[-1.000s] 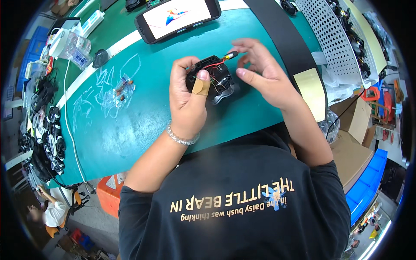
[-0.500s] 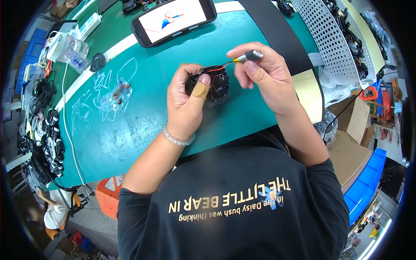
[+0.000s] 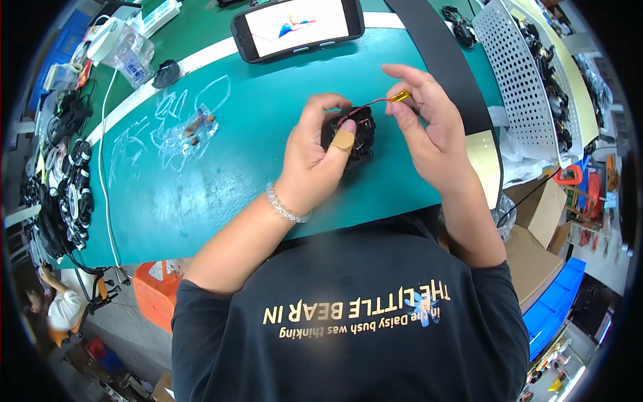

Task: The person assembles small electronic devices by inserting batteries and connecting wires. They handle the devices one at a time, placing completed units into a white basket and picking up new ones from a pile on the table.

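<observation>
My left hand [image 3: 313, 157] is closed round a black plastic housing [image 3: 364, 139], its bandaged thumb pressed over the open inside. A thin red wire [image 3: 372, 103] leads out of the housing to a small battery [image 3: 400, 96] with yellow tape at its end. My right hand [image 3: 434, 130] pinches that battery between thumb and fingers, to the right of the housing and a little above it. Most of the battery's body is hidden behind the fingers. Both hands are over the green table mat [image 3: 248, 141].
A phone [image 3: 298, 28] stands at the back. Small brown parts lie on a clear plastic bag [image 3: 195, 128] to the left. A white perforated basket [image 3: 519, 80] of black parts stands at the right, beside a black strip [image 3: 445, 74]. Bundled cables [image 3: 74, 194] lie at the left edge.
The battery has been turned in my right hand: its yellow-taped end shows now, where its silver side and black pad showed before. The wire is stretched straighter. The view has shifted slightly.
</observation>
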`<state>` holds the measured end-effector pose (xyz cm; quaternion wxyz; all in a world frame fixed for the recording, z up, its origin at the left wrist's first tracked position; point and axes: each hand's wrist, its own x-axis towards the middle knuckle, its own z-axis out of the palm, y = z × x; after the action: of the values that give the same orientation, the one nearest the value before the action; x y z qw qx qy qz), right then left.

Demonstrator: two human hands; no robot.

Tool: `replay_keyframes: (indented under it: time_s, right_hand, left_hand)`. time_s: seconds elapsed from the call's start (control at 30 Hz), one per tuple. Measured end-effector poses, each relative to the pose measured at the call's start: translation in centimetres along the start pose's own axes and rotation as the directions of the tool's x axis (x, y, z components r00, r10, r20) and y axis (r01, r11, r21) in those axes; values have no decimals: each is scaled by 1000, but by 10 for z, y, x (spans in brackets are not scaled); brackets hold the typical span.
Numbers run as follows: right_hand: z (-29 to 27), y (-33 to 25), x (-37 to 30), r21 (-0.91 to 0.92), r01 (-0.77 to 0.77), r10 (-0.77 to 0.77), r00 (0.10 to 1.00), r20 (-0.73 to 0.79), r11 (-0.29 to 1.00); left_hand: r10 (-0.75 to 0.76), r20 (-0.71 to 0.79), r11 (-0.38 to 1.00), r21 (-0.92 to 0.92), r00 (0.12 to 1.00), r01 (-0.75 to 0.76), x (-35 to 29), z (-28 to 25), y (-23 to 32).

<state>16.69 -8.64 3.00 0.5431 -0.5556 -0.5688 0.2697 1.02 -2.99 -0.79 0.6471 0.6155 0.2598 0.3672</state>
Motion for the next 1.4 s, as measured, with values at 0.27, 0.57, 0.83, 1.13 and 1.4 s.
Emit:
replay_keyframes:
  time_s: [0.27,0.57,0.83,1.13,1.4]
  right_hand:
    - [-6,-6,12,-571,-154,273,953,129,807]
    - [13,10,9,-66,37,-39,999,-35,997]
    - [27,3,7,89,-14,16,999,-28,996]
    - [31,5,11,-205,312,-312,949,32,928]
    - [23,0,15,-231,250,-269,961,-56,940]
  left_hand:
    - [341,25,899,284,940,-334,0,-3,-7]
    - [378,153,856,317,913,-407,1,-4,-5]
    - [511,99,783,355,854,-510,3,-3,-6]
    - [464,184,780,379,867,-498,2,-10,-11]
    - [439,-72,859,325,896,-395,1,-1,-12]
